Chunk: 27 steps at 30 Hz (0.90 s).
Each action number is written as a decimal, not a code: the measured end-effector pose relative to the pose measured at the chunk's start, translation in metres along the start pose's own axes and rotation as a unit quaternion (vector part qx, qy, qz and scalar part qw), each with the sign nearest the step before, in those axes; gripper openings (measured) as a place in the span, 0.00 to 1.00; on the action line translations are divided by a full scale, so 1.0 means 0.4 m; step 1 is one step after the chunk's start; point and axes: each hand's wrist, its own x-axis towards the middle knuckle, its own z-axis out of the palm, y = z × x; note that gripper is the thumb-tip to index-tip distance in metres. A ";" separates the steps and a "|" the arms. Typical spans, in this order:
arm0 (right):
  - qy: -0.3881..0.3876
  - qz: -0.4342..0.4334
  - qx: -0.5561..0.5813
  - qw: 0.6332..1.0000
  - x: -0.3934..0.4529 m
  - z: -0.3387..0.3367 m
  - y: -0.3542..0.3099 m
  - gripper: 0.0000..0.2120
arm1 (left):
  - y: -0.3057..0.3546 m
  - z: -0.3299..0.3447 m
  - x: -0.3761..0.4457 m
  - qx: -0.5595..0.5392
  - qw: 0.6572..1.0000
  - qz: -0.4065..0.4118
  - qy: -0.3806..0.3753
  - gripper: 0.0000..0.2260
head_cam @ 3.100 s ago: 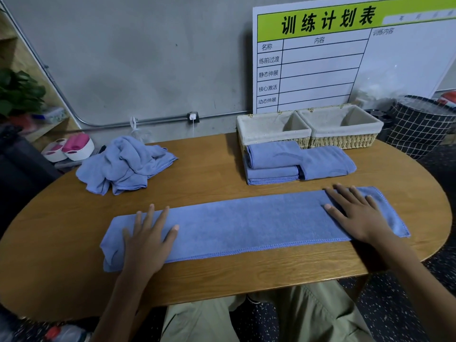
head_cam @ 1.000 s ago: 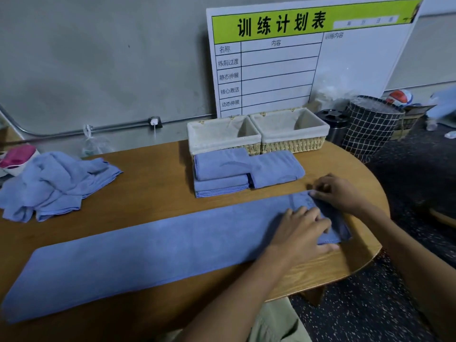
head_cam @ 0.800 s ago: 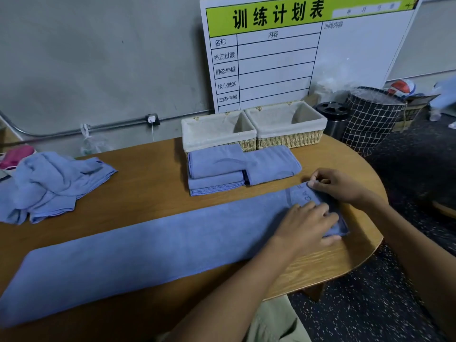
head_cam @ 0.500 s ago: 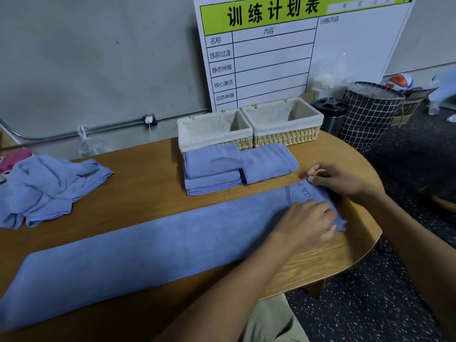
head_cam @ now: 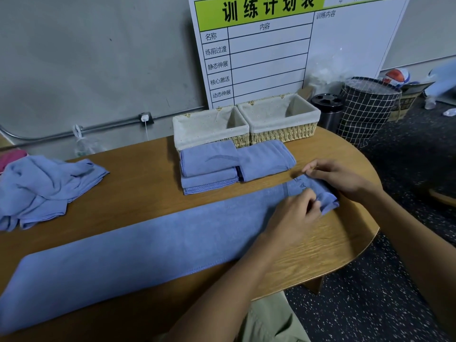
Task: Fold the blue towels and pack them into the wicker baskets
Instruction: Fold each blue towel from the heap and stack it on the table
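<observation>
The wooden bench [head_cam: 138, 166] carries every task item, and the pair of wicker baskets [head_cam: 246, 124] at its far edge serves as the landmark. Largest is the long towel strip [head_cam: 148, 245], already narrowed lengthwise and running from the near-left of the baskets to a point in front of and slightly right of them; its right end is turned over into a short first fold. Next in size, the heap of unfolded towels [head_cam: 42, 186] lies well to the left of the baskets, untouched. Directly in front of the baskets, touching their front wall, sit the folded towels [head_cam: 229, 166]: a stack of at least two under the left basket and one beside it under the right basket. Both baskets show only their cloth lining, so packing appears not yet begun. Smallest are the hands, both at the strip's right end in front of the right basket: the left hand [head_cam: 293, 213] has its grip curled and pinching the near corner of the fold, and the right hand [head_cam: 343, 178] has its grip pinching the far corner. Judged overall, the task is roughly midway: several towels folded, one in progress, the heap and all packing remaining.
</observation>
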 end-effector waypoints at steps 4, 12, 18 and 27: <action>-0.001 -0.002 0.006 1.000 0.001 -0.001 0.004 0.08 | -0.018 -0.015 0.007 -0.093 0.993 -0.066 0.004 0.11; 0.008 -0.002 -0.007 1.000 0.003 0.004 0.007 0.07 | 0.003 0.015 -0.006 0.165 0.975 0.132 -0.069 0.14; 0.030 -0.023 -0.034 0.999 -0.007 0.007 0.014 0.07 | 0.003 0.033 -0.006 0.244 0.946 0.207 -0.054 0.14; 0.042 -0.035 -0.042 0.998 -0.008 0.013 0.017 0.04 | 0.112 0.030 0.034 0.313 0.934 0.148 -0.091 0.11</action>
